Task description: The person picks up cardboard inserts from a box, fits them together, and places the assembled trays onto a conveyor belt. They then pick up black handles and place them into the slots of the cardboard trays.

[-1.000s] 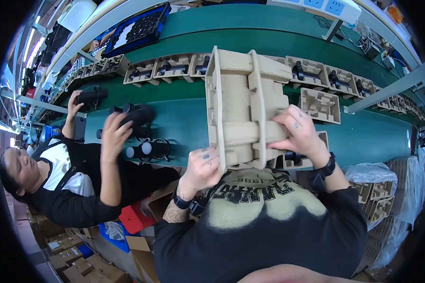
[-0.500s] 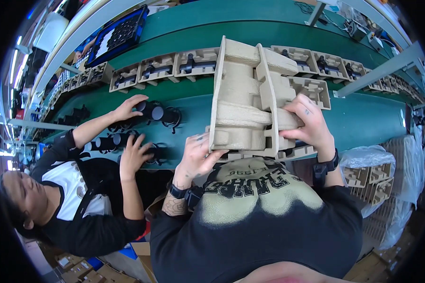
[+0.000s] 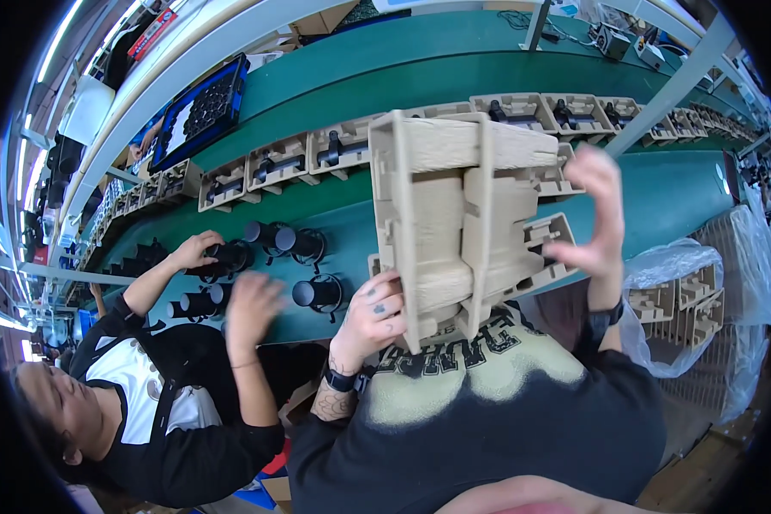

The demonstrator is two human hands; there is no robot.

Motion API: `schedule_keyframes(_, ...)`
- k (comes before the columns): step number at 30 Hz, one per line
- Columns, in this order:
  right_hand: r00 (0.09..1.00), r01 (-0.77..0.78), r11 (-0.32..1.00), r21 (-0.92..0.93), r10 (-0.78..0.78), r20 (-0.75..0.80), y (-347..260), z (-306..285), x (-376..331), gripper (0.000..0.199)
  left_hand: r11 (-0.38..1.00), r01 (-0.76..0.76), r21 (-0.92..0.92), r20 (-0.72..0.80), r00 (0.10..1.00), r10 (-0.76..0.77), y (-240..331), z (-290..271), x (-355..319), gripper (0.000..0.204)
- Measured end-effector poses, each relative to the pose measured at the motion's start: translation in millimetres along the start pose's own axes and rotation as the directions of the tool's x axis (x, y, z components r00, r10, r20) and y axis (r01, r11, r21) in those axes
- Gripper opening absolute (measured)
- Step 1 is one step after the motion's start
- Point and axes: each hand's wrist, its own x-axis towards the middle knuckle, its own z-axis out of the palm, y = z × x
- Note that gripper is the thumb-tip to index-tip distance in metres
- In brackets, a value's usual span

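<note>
Tilted up in front of my chest is a stack of beige molded pulp trays [image 3: 437, 214], seen from its ribbed side. My left hand [image 3: 371, 319] grips its lower left edge, fingers on the outer wall. Off the stack's right side, my right hand [image 3: 604, 223] is open, thumb and fingers spread apart and a little blurred. Nearest to its thumb, another pulp tray [image 3: 559, 230] with molded pockets lies on the green bench, partly covered by the stack. Whatever lies directly behind the stack is hidden.
A row of pulp trays [image 3: 338, 147] holding black parts runs along the bench [image 3: 385, 73]. At left, a co-worker's hands [image 3: 255, 310] are among black cylindrical parts [image 3: 304, 244]. Plastic-wrapped trays [image 3: 672, 300] stand at right; a metal post [image 3: 672, 81] slants above the bench.
The tray stack has tipped and shifted slightly toward me. My right hand has let go and moved outward to the right, while my left hand keeps its grip.
</note>
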Motion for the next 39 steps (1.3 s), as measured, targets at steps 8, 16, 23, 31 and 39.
schedule_keyframes(8,0.801,-0.068,0.975,0.21,-0.072,0.594,25,1,49,0.118,0.94,-0.269,0.211,0.148,0.959,0.242,-9,2,6,0.022)
schedule_keyframes(16,0.675,-0.326,0.842,0.429,-0.11,0.729,32,12,47,0.131,0.883,-0.269,0.385,0.159,0.962,0.224,-29,-2,-12,0.026)
schedule_keyframes(23,0.881,-0.043,0.98,0.196,-0.055,0.47,9,0,20,0.133,0.85,0.174,0.498,0.152,0.947,-0.283,-3,-30,7,0.033)
schedule_keyframes(31,0.98,-0.194,0.908,0.371,0.161,0.117,0,16,-29,0.131,0.939,0.317,-0.135,-0.315,0.885,-0.344,8,-46,4,0.021)
schedule_keyframes(39,0.901,-0.361,0.693,0.624,0.432,0.042,-35,35,-29,0.126,0.985,0.174,-0.011,-0.559,0.816,-0.151,-2,-43,-9,0.019)
